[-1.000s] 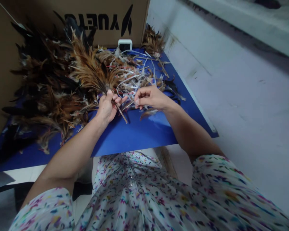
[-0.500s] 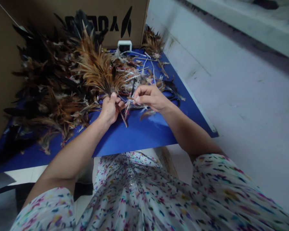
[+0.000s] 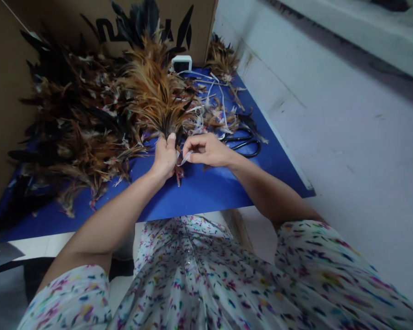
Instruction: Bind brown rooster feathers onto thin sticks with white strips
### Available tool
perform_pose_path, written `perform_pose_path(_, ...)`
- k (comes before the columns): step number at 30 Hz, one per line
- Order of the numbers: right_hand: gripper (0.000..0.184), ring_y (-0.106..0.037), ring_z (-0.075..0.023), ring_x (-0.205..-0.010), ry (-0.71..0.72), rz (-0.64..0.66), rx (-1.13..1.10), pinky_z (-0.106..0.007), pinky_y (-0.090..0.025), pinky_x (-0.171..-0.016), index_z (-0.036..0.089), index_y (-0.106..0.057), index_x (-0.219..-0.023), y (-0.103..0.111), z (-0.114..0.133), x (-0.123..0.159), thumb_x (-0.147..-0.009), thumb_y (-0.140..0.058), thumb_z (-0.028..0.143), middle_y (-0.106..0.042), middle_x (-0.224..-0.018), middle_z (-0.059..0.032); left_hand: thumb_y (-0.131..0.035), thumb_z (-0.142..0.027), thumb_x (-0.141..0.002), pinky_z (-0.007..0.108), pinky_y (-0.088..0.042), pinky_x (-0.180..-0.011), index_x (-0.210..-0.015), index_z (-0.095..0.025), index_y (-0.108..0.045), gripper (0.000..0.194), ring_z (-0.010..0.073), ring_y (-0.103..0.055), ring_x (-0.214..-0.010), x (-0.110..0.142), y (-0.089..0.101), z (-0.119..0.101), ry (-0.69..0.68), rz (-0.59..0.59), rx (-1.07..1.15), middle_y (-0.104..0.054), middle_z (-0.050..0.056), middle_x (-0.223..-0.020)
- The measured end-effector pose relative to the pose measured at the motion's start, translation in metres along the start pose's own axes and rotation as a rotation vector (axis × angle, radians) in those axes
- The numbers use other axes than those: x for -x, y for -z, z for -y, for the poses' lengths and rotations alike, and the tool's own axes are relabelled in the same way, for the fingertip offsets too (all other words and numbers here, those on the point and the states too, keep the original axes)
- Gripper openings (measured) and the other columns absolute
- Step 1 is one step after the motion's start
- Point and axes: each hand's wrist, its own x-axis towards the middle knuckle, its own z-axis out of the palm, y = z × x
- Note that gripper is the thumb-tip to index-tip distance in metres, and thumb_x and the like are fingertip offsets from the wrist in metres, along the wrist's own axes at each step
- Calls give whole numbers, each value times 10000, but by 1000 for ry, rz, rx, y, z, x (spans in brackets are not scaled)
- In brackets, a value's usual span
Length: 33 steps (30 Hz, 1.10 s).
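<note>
My left hand (image 3: 165, 158) is closed around the quill end of a bundle of brown and black feathers (image 3: 154, 91), which stands up and fans out toward the cardboard box. My right hand (image 3: 206, 149) is right beside it, fingers pinched on a thin white strip (image 3: 185, 159) that runs to the base of the bundle. Both hands hover just above a blue board (image 3: 206, 192).
A large heap of dark and brown feathers (image 3: 72, 128) covers the board's left side. Black scissors (image 3: 244, 141) lie just right of my right hand. Loose white strips and feather scraps (image 3: 213, 105) lie behind. A cardboard box (image 3: 179, 23) and a small white device (image 3: 181, 63) stand at the back.
The feather bundle has swung upright and rightward in my left hand. My right hand has drawn in close to the left and now pinches a white strip at the bundle's base.
</note>
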Motion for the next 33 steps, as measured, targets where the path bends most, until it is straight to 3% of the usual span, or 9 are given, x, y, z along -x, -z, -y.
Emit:
perform_pose_path(8, 291, -528, -91, -629, -18, -70, 68, -229, -417, -586, 150, -663, -777, 22, -2, 2, -773, -765, 422, -624, -683, 4, -558, -436, -955, 194, -192, -360, -741, -219, -357, 365, 51, -299, -377, 4, 1, -22, 136, 18, 58, -312, -84, -532)
perform_pose_path(15, 396, -562, -88, -594, -9, -191, -120, -219, -443, -555, 149, -668, -834, 28, -4, 2, -706, -838, 483, -650, -691, 4, -625, -437, -914, 172, -192, -342, -729, -213, -360, 394, 36, -304, -378, 4, 1, -30, 126, 34, 139, -336, -83, -547)
perform_pose_path(23, 471, -617, -102, -661, -42, -366, -337, -240, -519, -651, 194, -604, -840, 26, -11, -5, -644, -864, 535, -612, -700, 34, -633, -445, -907, 162, -203, -332, -718, -201, -399, 386, 40, -315, -403, 8, -1, -30, 142, 85, 152, -368, -60, -561)
perform_pose_path(33, 428, -578, -123, -679, -89, -619, -218, -264, -485, -601, 250, -573, -1001, 73, -49, -8, -798, -713, 601, -565, -738, 28, -669, -438, -882, 138, -210, -319, -687, -197, -365, 435, 26, -296, -413, 13, 0, -31, 150, 175, 182, -337, -71, -599)
